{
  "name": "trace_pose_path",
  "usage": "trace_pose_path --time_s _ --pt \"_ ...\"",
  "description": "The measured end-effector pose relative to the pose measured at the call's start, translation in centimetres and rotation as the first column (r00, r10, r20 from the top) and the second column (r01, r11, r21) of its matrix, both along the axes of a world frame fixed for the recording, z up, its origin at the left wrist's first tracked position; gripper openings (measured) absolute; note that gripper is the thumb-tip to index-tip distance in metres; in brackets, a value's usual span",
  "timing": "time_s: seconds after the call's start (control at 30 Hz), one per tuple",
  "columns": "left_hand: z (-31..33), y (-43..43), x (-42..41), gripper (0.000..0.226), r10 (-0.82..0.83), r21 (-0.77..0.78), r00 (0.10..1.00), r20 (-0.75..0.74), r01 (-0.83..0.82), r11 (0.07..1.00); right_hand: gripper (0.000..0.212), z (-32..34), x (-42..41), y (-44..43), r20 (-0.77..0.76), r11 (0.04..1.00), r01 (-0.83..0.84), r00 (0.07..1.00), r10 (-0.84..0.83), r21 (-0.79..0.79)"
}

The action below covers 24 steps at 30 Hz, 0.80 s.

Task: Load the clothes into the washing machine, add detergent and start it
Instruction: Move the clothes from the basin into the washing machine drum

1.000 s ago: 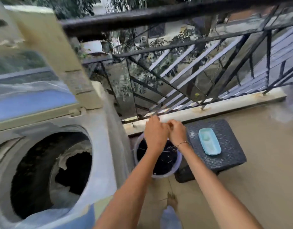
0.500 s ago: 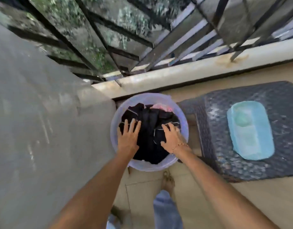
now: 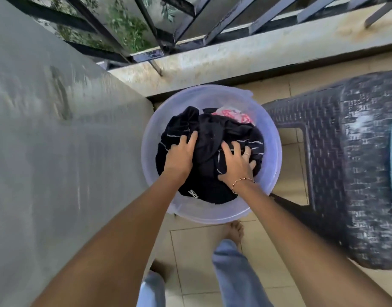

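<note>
bare forearms, beaded bracelet (image 3: 242, 182), finger ring (image 3: 246, 154), light-blue jeans (image 3: 232, 267), bare feet.

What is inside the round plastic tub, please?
Dark clothes fill the tub, a pink cloth at the far side. Both hands press on top; anything underneath is hidden.

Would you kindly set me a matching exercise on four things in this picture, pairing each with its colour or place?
Column one:
1. bucket
2. stool
3. bracelet
4. pink garment

Column two:
A. on the right wrist
B. at the far edge of the dark clothes
C. translucent lilac, on the floor by the ledge
D. dark woven pattern, right of the bucket

Pairs: 1-C, 2-D, 3-A, 4-B. The left hand and right hand both press into the dark clothes.
</note>
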<state>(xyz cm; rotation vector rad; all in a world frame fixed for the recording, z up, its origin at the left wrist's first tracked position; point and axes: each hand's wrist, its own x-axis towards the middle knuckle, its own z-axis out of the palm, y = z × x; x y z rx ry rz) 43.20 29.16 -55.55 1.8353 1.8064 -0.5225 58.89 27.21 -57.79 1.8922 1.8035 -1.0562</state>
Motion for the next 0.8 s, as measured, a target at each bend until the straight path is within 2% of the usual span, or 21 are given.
trace_pose_path --time_s 0.1,0.17,0.2,0.23,0.3,0.37,0.43,0.5,0.57,0.63,0.7,0.73,0.77,0.8 --pt "2.0 1.0 0.1 0.05 0.099 0.06 0.986 0.131 -0.107 0.992 0.07 0.8 0.5 0.1 0.006 0.992 -0.002 1.0 0.002 0.129" --pt "3.4 0.8 0.1 0.039 0.26 0.032 0.94 0.221 -0.274 0.961 0.064 1.6 0.8 0.7 -0.081 0.992 0.056 0.996 -0.047 0.114" --pt "4.2 0.6 0.3 0.034 0.396 -0.041 0.871 0.292 -0.402 0.915 0.07 2.2 0.9 0.9 -0.152 0.99 0.106 0.984 -0.091 0.093" --pt "4.9 0.4 0.4 0.027 0.535 -0.143 0.764 0.362 -0.521 0.841 0.084 2.6 0.8 1.1 -0.219 0.987 0.138 0.969 -0.117 0.087" --pt "6.2 0.0 1.0 0.02 0.737 -0.345 0.526 0.425 -0.658 0.669 0.108 3.3 0.5 0.9 -0.302 0.992 0.061 0.953 -0.025 0.11" --pt "7.3 -0.3 1.2 0.03 0.841 -0.479 0.364 0.4 -0.699 0.531 0.101 3.9 0.3 0.4 -0.341 0.994 -0.031 0.938 0.066 0.109" --pt "7.7 -0.6 0.8 0.031 0.869 -0.522 0.307 0.389 -0.704 0.482 0.078 4.6 0.6 0.0 -0.363 0.988 0.009 0.93 0.048 0.155" --pt "7.8 -0.9 0.2 0.039 0.814 -0.412 0.39 0.431 -0.718 0.561 0.057 5.7 0.8 -0.4 -0.362 0.959 0.103 0.932 -0.002 0.262" --pt "7.8 -1.2 -0.3 0.033 0.707 -0.216 0.503 0.498 -0.718 0.662 0.044 6.7 0.4 -1.0 -0.351 0.922 0.148 0.936 -0.014 0.358" --pt "8.8 -1.3 -0.2 0.019 0.62 -0.116 0.499 0.605 -0.715 0.689 0.041 7.7 -0.7 -1.6 -0.335 0.889 0.166 0.942 -0.016 0.426" --pt "9.8 -1.4 0.0 0.022 0.574 -0.11 0.452 0.683 -0.714 0.692 0.038 8.9 -2.1 -2.0 -0.351 0.857 0.197 0.936 -0.021 0.476" --pt "10.3 -1.4 -0.2 0.023 0.573 -0.138 0.392 0.72 -0.727 0.672 0.036 9.5 -2.7 -2.1 -0.378 0.849 0.23 0.925 -0.039 0.476" --pt "10.8 -1.3 -0.3 0.025 0.575 -0.197 0.286 0.767 -0.748 0.634 0.033 10.1 -3.2 -2.1 -0.418 0.844 0.273 0.906 -0.065 0.461" --pt "11.1 -1.3 -0.6 0.025 0.599 -0.295 0.141 0.788 -0.768 0.569 0.03 10.8 -3.6 -2.2 -0.469 0.838 0.325 0.878 -0.096 0.438"
